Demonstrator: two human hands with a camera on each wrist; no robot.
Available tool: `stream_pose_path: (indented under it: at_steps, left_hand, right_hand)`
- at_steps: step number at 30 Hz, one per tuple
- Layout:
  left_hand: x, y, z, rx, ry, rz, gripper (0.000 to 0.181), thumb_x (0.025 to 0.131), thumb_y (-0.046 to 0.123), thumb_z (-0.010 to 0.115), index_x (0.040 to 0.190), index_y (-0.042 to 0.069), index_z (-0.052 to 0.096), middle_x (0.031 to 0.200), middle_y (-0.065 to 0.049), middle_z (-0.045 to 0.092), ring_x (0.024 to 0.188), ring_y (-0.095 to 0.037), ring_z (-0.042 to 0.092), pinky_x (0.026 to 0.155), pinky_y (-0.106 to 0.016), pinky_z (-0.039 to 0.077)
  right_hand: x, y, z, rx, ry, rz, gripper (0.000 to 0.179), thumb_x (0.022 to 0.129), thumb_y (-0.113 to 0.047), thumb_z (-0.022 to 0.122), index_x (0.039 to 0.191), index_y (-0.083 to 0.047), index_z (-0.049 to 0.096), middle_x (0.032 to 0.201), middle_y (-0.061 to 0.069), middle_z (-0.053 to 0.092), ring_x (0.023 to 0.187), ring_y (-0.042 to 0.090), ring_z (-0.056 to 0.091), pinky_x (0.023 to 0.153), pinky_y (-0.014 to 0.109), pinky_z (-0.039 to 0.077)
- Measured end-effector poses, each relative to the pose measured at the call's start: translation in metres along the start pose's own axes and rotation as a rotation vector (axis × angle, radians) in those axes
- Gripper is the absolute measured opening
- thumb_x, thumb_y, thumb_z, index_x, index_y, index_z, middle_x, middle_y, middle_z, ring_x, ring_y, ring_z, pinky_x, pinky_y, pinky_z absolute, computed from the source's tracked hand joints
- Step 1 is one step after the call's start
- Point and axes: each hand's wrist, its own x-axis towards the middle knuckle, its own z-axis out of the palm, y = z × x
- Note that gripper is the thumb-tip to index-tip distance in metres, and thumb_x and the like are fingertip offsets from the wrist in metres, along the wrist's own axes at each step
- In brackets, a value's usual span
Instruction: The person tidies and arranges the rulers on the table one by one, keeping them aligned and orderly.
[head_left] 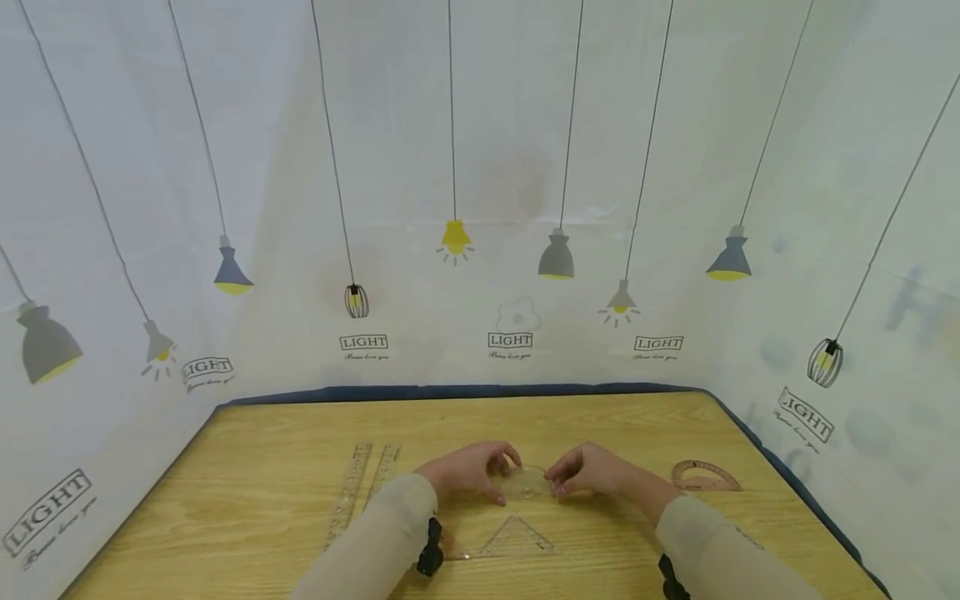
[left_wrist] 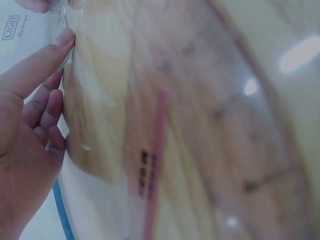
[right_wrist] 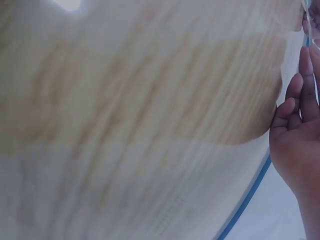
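Between both hands is a clear plastic protractor [head_left: 527, 483], its rounded edge facing the far side of the table. My left hand [head_left: 474, 468] pinches its left end; the left wrist view has the thumb [left_wrist: 60, 41] pressed on the clear edge, with the other fingers curled behind. At the right end, my right hand [head_left: 588, 469] holds it between thumb and fingers. Only a sliver of the clear plastic [right_wrist: 308, 22] shows in the right wrist view. Nearer my body lies a clear set square [head_left: 516, 527], its point facing away from me.
Two clear rulers [head_left: 351, 492] lie side by side at the left, partly behind the left sleeve. A pink-tinted protractor [head_left: 705, 482] is at the right. Pink-edged clear plastic [left_wrist: 155, 165] fills much of the left wrist view. The wooden table [head_left: 255, 450] meets printed cloth walls.
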Motion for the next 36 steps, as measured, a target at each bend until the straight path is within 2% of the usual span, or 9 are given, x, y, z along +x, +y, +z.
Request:
stream_pose_path:
  at_steps: [5, 9, 14, 20, 22, 27, 29, 32, 36]
  left_hand:
    - [-0.004, 0.007, -0.001, -0.019, -0.014, -0.007, 0.044, 0.076, 0.008, 0.085, 0.111, 0.022, 0.063, 0.089, 0.005, 0.061, 0.080, -0.010, 0.057, 0.076, -0.028, 0.047]
    - [-0.006, 0.011, -0.001, -0.054, -0.018, -0.007, 0.041, 0.079, 0.008, 0.082, 0.114, 0.019, 0.064, 0.094, 0.004, 0.060, 0.082, -0.011, 0.059, 0.075, -0.029, 0.049]
    - [-0.009, 0.017, -0.002, -0.079, -0.017, 0.031, 0.037, 0.083, 0.008, 0.078, 0.118, 0.014, 0.066, 0.100, 0.002, 0.059, 0.083, -0.011, 0.059, 0.071, -0.028, 0.051]
    - [-0.005, 0.026, 0.002, -0.069, 0.000, 0.083, 0.035, 0.083, 0.010, 0.079, 0.116, 0.016, 0.068, 0.095, 0.006, 0.060, 0.080, -0.008, 0.059, 0.068, -0.025, 0.051]
    - [-0.004, 0.029, 0.004, -0.072, 0.008, 0.091, 0.034, 0.083, 0.009, 0.079, 0.115, 0.016, 0.069, 0.093, 0.006, 0.061, 0.078, -0.009, 0.060, 0.068, -0.025, 0.051]
    - [0.001, 0.036, 0.010, -0.069, 0.008, 0.103, 0.032, 0.083, 0.008, 0.078, 0.113, 0.014, 0.071, 0.090, 0.007, 0.062, 0.075, -0.008, 0.059, 0.068, -0.024, 0.051]
    - [0.002, 0.040, 0.012, -0.071, -0.005, 0.109, 0.031, 0.084, 0.008, 0.078, 0.113, 0.014, 0.071, 0.090, 0.007, 0.062, 0.076, -0.007, 0.059, 0.067, -0.024, 0.051]
    - [0.003, 0.047, 0.015, -0.103, -0.040, 0.110, 0.029, 0.086, 0.006, 0.074, 0.115, 0.012, 0.070, 0.089, 0.004, 0.063, 0.074, -0.009, 0.061, 0.066, -0.025, 0.052]
    - [0.004, 0.057, 0.019, -0.135, -0.070, 0.121, 0.027, 0.089, -0.001, 0.069, 0.115, 0.007, 0.070, 0.087, -0.001, 0.065, 0.072, -0.010, 0.063, 0.066, -0.025, 0.053]
  right_hand:
    - [-0.003, -0.006, 0.001, 0.012, 0.017, 0.019, 0.023, 0.082, -0.001, 0.076, 0.105, 0.002, 0.073, 0.091, 0.007, 0.072, 0.083, 0.017, 0.064, 0.073, 0.029, 0.051]
    - [-0.008, -0.008, 0.002, 0.034, 0.019, 0.025, 0.024, 0.084, -0.001, 0.074, 0.107, 0.003, 0.072, 0.091, 0.007, 0.071, 0.083, 0.018, 0.064, 0.070, 0.031, 0.051]
    - [-0.013, -0.007, 0.000, 0.052, 0.013, 0.019, 0.024, 0.086, -0.004, 0.073, 0.109, 0.003, 0.070, 0.092, 0.007, 0.070, 0.084, 0.019, 0.065, 0.068, 0.033, 0.051]
    - [-0.024, -0.008, -0.004, 0.009, 0.042, 0.039, 0.022, 0.089, -0.016, 0.073, 0.106, -0.002, 0.072, 0.095, 0.005, 0.070, 0.077, 0.018, 0.062, 0.064, 0.034, 0.050]
    - [-0.027, -0.009, -0.005, 0.000, 0.050, 0.044, 0.020, 0.090, -0.017, 0.072, 0.104, -0.002, 0.072, 0.092, 0.005, 0.070, 0.071, 0.018, 0.060, 0.060, 0.035, 0.050]
    - [-0.032, -0.009, -0.005, -0.017, 0.065, 0.018, 0.014, 0.088, -0.012, 0.074, 0.093, 0.000, 0.071, 0.083, 0.004, 0.070, 0.071, 0.015, 0.061, 0.062, 0.030, 0.049]
    - [-0.035, -0.008, -0.005, -0.034, 0.066, -0.003, 0.012, 0.087, -0.010, 0.074, 0.087, 0.001, 0.070, 0.080, 0.003, 0.069, 0.069, 0.012, 0.059, 0.062, 0.027, 0.046]
    - [-0.039, -0.006, -0.006, -0.044, 0.060, 0.001, 0.013, 0.086, -0.008, 0.075, 0.080, 0.001, 0.066, 0.071, 0.003, 0.066, 0.059, 0.010, 0.052, 0.054, 0.024, 0.042]
    - [-0.046, -0.002, -0.009, -0.053, 0.063, 0.031, 0.018, 0.086, -0.008, 0.075, 0.079, -0.004, 0.059, 0.061, -0.001, 0.058, 0.051, 0.007, 0.043, 0.049, 0.021, 0.036]
